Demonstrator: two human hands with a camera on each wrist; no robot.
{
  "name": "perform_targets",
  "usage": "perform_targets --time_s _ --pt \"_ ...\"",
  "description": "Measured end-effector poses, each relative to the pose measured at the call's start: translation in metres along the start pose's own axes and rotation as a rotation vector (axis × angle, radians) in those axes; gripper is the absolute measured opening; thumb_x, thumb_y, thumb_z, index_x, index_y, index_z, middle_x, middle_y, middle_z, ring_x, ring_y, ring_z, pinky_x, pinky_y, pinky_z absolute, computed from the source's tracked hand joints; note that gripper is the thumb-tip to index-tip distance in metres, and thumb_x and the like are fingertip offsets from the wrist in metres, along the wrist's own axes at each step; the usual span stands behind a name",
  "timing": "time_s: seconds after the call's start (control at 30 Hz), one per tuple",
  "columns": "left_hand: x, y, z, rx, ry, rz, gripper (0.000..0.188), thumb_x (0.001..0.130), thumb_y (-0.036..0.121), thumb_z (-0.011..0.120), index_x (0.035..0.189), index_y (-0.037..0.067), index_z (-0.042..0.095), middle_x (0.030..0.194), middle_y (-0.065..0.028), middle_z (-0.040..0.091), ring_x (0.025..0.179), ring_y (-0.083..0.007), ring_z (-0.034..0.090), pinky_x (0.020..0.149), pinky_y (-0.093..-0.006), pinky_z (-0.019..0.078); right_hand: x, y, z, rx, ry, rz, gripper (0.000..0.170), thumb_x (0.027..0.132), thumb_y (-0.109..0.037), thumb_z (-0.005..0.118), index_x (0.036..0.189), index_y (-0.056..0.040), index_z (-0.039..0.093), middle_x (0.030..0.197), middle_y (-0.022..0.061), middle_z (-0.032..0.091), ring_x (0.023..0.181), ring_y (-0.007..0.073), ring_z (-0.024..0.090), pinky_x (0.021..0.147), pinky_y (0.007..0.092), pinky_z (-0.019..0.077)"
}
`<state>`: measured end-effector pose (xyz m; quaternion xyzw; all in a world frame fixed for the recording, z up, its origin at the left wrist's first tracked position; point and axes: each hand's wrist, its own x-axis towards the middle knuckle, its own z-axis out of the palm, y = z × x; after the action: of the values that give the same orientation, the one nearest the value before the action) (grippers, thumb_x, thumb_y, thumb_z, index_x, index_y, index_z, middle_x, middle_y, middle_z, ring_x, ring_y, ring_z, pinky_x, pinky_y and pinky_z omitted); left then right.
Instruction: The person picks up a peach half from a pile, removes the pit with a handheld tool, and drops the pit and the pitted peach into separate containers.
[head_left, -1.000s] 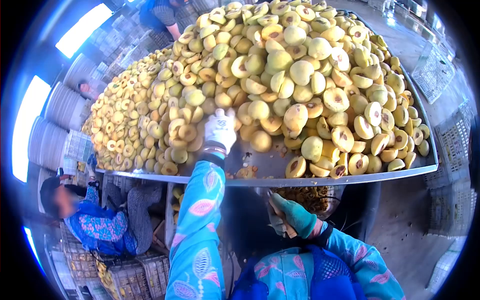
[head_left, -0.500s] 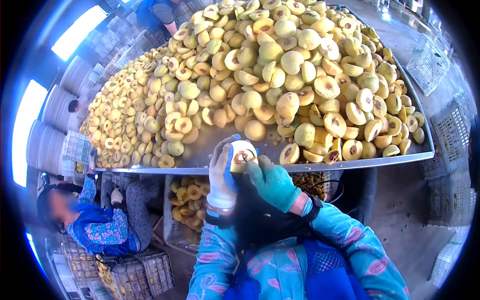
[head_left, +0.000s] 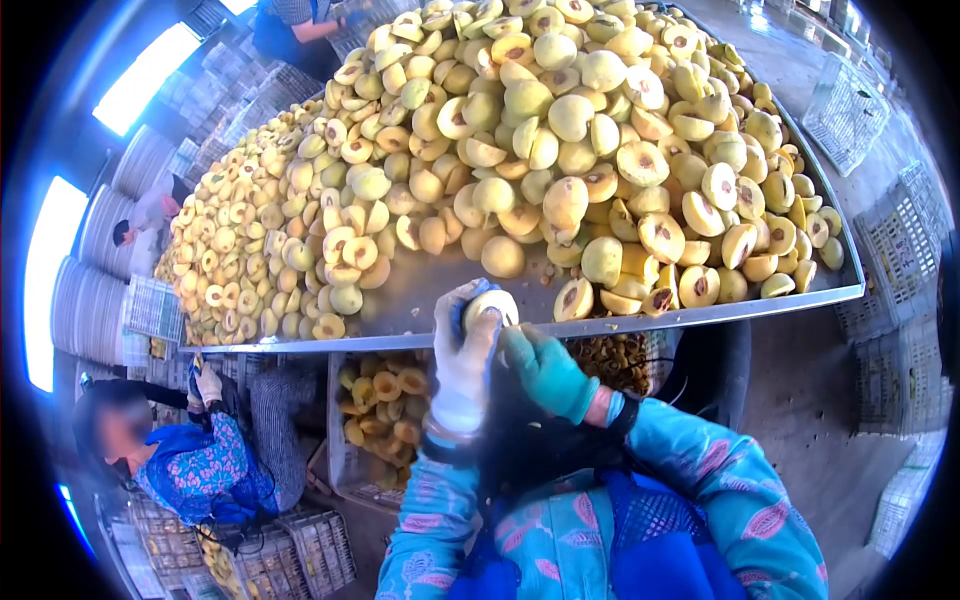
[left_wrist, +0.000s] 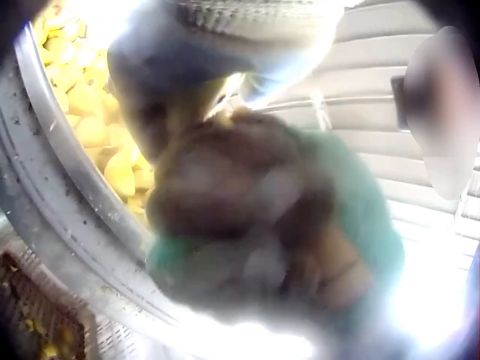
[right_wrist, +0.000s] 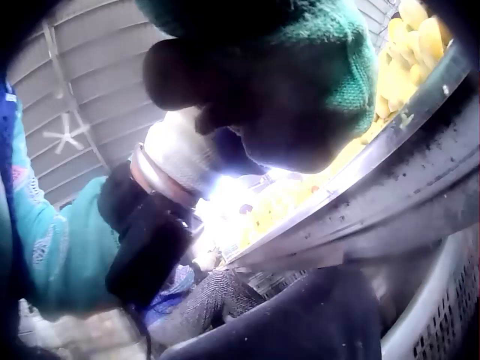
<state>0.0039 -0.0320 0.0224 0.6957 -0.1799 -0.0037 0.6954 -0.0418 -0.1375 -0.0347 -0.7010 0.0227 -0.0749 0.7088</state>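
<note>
My left hand (head_left: pixel 463 365), in a white and blue glove, grips a pale yellow peach half (head_left: pixel 492 306) in front of the tray's near edge. Close against the fruit on its right is my right hand (head_left: pixel 550 372), in a green glove with curled fingers. It holds a small tool whose tan handle (left_wrist: pixel 343 266) shows in the left wrist view; the tool's working end is hidden by the hands. A big heap of halved peaches (head_left: pixel 570 118), many with brown stones showing, fills the metal tray (head_left: pixel 420 290) beyond both hands.
Below the tray edge stands a crate of peach halves (head_left: pixel 385 400), with a basket of brown scraps (head_left: pixel 612 362) to its right. Another person (head_left: pixel 215 455) sits at the left. Plastic crates (head_left: pixel 900 270) are stacked on the right, and the tray's metal rim (head_left: pixel 700 318) runs across.
My left hand has reached back from the heap with a peach half and brought it to my right hand. Since half a second ago, the fruit has turned and its cut face shows less.
</note>
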Motion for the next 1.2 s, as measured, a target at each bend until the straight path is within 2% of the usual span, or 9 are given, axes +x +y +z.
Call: perform_targets --time_s 0.1,0.2,0.37,0.43,0.57,0.7,1.03,1.1,1.2 --pt "0.004 -0.01 -0.005 -0.089 0.052 -0.197 0.029 0.086 0.007 0.063 0.112 0.002 0.052 0.098 -0.0058 0.061 0.086 -0.0114 0.056 0.078 -0.0247 0.0476 -0.008 -0.002 0.005 0.041 -0.051 -0.037 0.037 0.1 -0.037 0.043 0.1 -0.0033 0.058 0.073 0.003 0.059 0.063 0.0153 0.058 0.055 0.0264 0.0452" --pt "0.007 -0.013 0.003 -0.182 0.021 -0.12 0.029 0.085 0.008 0.065 0.111 0.001 0.055 0.098 -0.0059 0.062 0.084 -0.0109 0.056 0.075 -0.0239 0.0477 -0.017 -0.045 0.013 0.495 -0.041 0.475 0.043 0.099 -0.045 0.039 0.093 -0.0063 0.057 0.056 0.0015 0.051 0.035 0.0119 0.045 0.031 0.023 0.0339" --pt "0.006 -0.004 -0.004 -0.055 -0.021 -0.199 0.025 0.084 0.007 0.064 0.108 -0.001 0.06 0.098 -0.0096 0.065 0.082 -0.0119 0.06 0.074 -0.0239 0.0502 -0.024 -0.047 -0.006 0.63 -0.187 0.584 0.04 0.099 -0.047 0.04 0.078 -0.0127 0.046 0.055 -0.0005 0.048 0.037 0.0109 0.044 0.034 0.0244 0.0344" --pt "0.004 -0.006 -0.008 -0.368 -0.117 -0.403 0.026 0.085 0.009 0.064 0.109 -0.001 0.061 0.098 -0.0102 0.067 0.079 -0.0103 0.061 0.069 -0.0226 0.0502 -0.03 -0.045 -0.008 1.261 -0.401 0.82 0.042 0.098 -0.051 0.039 0.078 -0.0147 0.045 0.054 -0.001 0.045 0.038 0.0105 0.041 0.037 0.0261 0.0346" --pt "0.015 -0.022 -0.018 -0.114 -0.374 -0.391 0.027 0.086 0.011 0.064 0.109 -0.003 0.061 0.097 -0.0114 0.068 0.077 -0.0117 0.062 0.068 -0.0229 0.051 -0.038 -0.042 -0.012 0.734 -0.36 0.695 0.041 0.096 -0.056 0.04 0.082 -0.0174 0.047 0.054 -0.006 0.036 0.041 0.0086 0.036 0.043 0.0246 0.0311" --pt "0.014 -0.03 -0.009 -0.532 -0.251 -0.477 0.025 0.086 0.012 0.062 0.104 -0.005 0.061 0.098 -0.0142 0.067 0.082 -0.0216 0.066 0.075 -0.0339 0.055 -0.032 -0.043 -0.01 1.33 -0.398 0.803 0.041 0.095 -0.057 0.042 0.084 -0.0178 0.047 0.053 -0.0042 0.038 0.041 0.01 0.038 0.041 0.0262 0.0325" --pt "0.017 -0.036 -0.005 -0.218 -0.261 -0.4 0.02 0.084 0.005 0.063 0.103 -0.003 0.063 0.099 -0.0092 0.068 0.081 -0.0102 0.061 0.071 -0.0238 0.0502 -0.032 -0.043 0.0 1.189 -0.299 0.827 0.043 0.095 -0.058 0.041 0.084 -0.017 0.047 0.056 -0.0057 0.037 0.042 0.0099 0.037 0.043 0.0258 0.0316" --pt "0.011 -0.041 0.001 -0.127 -0.276 -0.341 0.021 0.085 0.005 0.062 0.104 -0.004 0.062 0.102 -0.0112 0.068 0.085 -0.0128 0.063 0.073 -0.0256 0.0519 -0.036 -0.039 0.006 0.539 -0.078 0.692 0.042 0.095 -0.057 0.04 0.084 -0.0166 0.046 0.056 -0.0054 0.036 0.043 0.0098 0.037 0.044 0.026 0.0329" --pt "0.011 -0.039 0.006 -0.14 -0.224 -0.302 0.021 0.087 0.007 0.061 0.105 -0.004 0.061 0.101 -0.0122 0.068 0.083 -0.0153 0.063 0.072 -0.0261 0.052 -0.033 -0.037 0.002 0.91 -0.212 0.731 0.043 0.095 -0.057 0.04 0.083 -0.0166 0.045 0.056 -0.005 0.036 0.044 0.01 0.037 0.044 0.0257 0.0336"
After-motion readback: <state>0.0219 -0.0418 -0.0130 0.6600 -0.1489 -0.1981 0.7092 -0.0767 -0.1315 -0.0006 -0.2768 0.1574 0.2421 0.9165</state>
